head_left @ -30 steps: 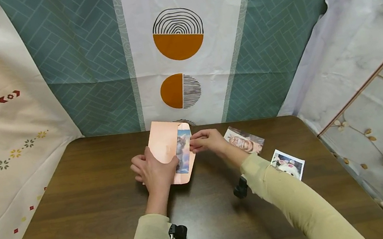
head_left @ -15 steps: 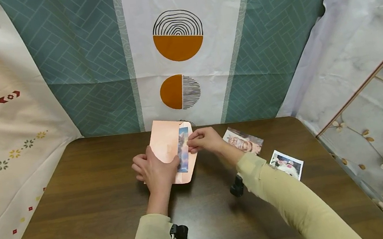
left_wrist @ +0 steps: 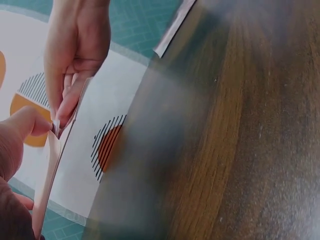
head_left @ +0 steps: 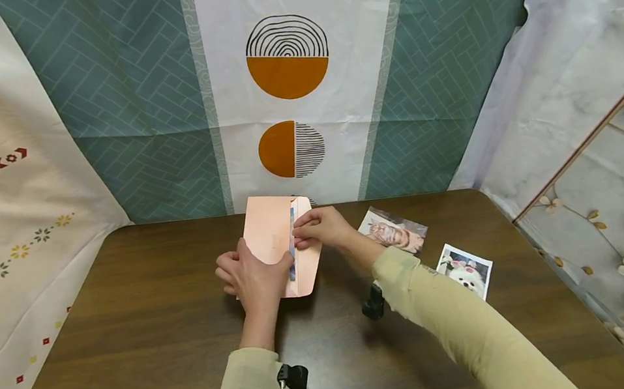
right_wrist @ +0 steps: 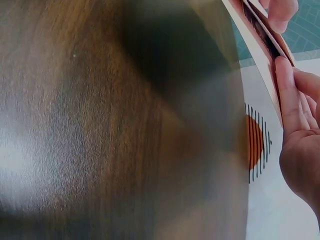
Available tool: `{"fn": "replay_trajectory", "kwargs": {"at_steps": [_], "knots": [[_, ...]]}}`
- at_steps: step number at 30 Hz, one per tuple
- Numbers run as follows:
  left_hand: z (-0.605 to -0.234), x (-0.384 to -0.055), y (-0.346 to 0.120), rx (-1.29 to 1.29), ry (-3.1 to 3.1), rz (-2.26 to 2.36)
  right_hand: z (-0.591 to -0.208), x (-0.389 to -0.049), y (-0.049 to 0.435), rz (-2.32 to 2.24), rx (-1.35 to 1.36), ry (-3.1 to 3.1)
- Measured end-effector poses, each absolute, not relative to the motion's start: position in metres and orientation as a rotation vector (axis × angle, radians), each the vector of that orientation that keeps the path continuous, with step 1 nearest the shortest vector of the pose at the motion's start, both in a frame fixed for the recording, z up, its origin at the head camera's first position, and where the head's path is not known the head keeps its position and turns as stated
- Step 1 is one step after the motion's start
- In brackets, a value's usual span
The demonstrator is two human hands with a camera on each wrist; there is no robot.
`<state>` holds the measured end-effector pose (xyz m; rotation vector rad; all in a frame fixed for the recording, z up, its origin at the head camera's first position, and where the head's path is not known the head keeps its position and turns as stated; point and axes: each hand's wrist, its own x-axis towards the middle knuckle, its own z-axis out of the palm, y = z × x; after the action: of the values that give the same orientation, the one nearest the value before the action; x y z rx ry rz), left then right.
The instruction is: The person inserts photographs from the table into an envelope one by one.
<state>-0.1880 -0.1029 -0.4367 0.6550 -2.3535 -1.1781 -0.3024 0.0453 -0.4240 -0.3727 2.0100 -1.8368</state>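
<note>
Blue picture card [head_left: 292,270] has slid deeper into the peach envelope [head_left: 269,226] since the earlier frame, down to a thin strip at the mouth; right hand [head_left: 325,227] has moved leftward with it, while left hand [head_left: 254,277] is about where it was. Card sits between the two hands, mostly inside the envelope.

Left hand: fingers bent round the envelope's left edge, thumb across the front with its tip by the mouth, firm hold. Likely steadies the envelope and turns the mouth toward the right hand. Right hand: thumb and fingertips pinched close together on the card's outer edge, hardly any gap, probably to feed it in straight. Can't tell if the flap is caught in the pinch too.

Envelope is tilted up, seemingly off the surface [head_left: 157,320], flap side to the right hand. Two more pictures lie beyond the right hand, to its right: kitten photo [head_left: 394,231] just past the wrist, white dog photo [head_left: 465,271] partly behind the sleeve. Probably kept there within reach.

Left forearm runs nearly straight forward; right forearm slants in leftward, palm turned toward the envelope.
</note>
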Motion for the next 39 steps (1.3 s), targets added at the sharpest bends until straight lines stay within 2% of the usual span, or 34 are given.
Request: {"fn": "replay_trajectory", "kwargs": {"at_steps": [24,39], "knots": [[-0.439,-0.191,-0.105,0.722,-2.331,-1.215,-0.425,-0.302,0.036,-1.801,-0.398,2.032],[-0.442,-0.193,-0.107,0.692,-2.355,-1.177,-0.405,-0.324,0.085,-1.708,-0.419,2.171]]}}
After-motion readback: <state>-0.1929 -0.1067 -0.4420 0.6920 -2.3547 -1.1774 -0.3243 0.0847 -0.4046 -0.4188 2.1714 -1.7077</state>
